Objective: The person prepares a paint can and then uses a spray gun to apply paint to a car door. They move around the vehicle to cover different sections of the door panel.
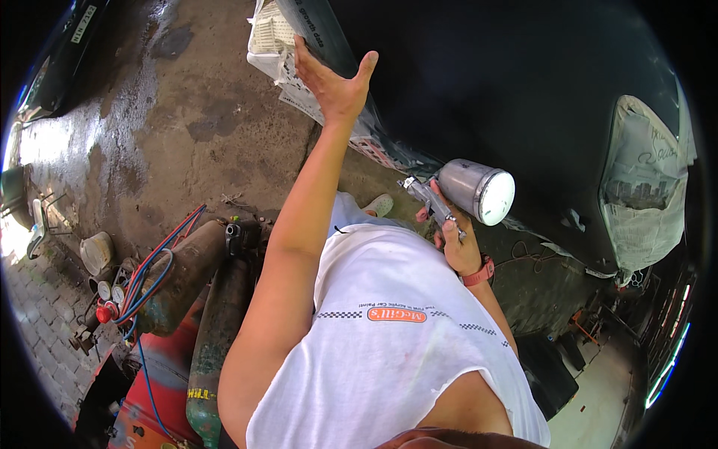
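Observation:
My left hand (333,82) reaches up with its thumb spread, fingertips at the paper-masked edge (273,30) of a dark car body (486,67); whether they touch it I cannot tell. My right hand (464,251) grips a silver spray gun (430,200) with a cylindrical metal cup (467,187), beside the car's lower edge. More masking paper (643,187) covers a window-like area at the right.
Gas cylinders (217,359), gauges with hoses (112,295) and a red object (157,382) crowd my left side near a bucket (97,251). A dark vehicle (60,56) stands at upper left. A wet, stained concrete floor (176,142) lies below.

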`<action>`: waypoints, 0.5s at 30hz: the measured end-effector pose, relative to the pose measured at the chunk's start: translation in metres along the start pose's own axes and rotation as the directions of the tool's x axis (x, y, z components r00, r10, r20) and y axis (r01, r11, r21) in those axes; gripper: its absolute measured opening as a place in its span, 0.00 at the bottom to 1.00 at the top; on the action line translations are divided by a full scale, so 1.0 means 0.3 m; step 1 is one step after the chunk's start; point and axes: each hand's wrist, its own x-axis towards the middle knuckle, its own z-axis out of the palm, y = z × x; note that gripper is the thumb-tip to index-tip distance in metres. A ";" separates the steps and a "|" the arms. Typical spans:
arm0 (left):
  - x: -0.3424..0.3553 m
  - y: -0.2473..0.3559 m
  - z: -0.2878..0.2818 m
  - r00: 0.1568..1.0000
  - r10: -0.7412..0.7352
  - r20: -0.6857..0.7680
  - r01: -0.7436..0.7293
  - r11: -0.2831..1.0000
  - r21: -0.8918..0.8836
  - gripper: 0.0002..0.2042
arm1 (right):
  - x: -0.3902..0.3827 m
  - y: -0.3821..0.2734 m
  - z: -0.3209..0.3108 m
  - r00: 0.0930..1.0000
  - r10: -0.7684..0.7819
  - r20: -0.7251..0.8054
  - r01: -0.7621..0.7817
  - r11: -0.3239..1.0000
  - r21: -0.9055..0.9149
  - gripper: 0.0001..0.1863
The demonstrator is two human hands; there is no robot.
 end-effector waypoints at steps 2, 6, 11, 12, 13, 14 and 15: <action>0.002 -0.006 0.012 1.000 0.008 -0.011 -0.008 1.000 0.013 0.64 | 0.004 0.000 -0.008 1.000 0.023 0.011 -0.023 1.000 -0.009 0.33; 0.000 0.019 0.017 1.000 0.016 -0.026 -0.015 0.999 0.051 0.61 | 0.006 0.040 -0.012 1.000 0.027 0.014 -0.027 0.999 -0.033 0.33; 0.009 -0.030 0.020 0.983 -0.017 -0.184 -0.016 0.984 -0.176 0.43 | 0.020 0.052 -0.019 1.000 -0.018 0.018 0.019 0.999 -0.038 0.34; 0.011 -0.035 0.019 0.976 -0.075 -0.203 0.015 0.959 -0.284 0.40 | 0.021 0.052 -0.019 1.000 -0.020 0.016 0.020 0.999 -0.035 0.34; 0.011 -0.016 0.011 0.955 -0.105 -0.276 0.018 0.954 -0.300 0.30 | 0.022 0.051 -0.019 1.000 -0.024 0.014 0.024 0.999 -0.032 0.34; 0.008 -0.063 -0.003 0.974 -0.106 -0.199 0.069 0.981 -0.183 0.28 | 0.022 0.051 -0.020 1.000 -0.028 0.013 0.028 0.999 -0.030 0.34; 0.004 -0.149 -0.033 0.985 -0.117 -0.125 0.111 0.992 -0.059 0.25 | 0.022 0.047 -0.020 0.999 -0.034 0.015 0.035 0.999 -0.029 0.34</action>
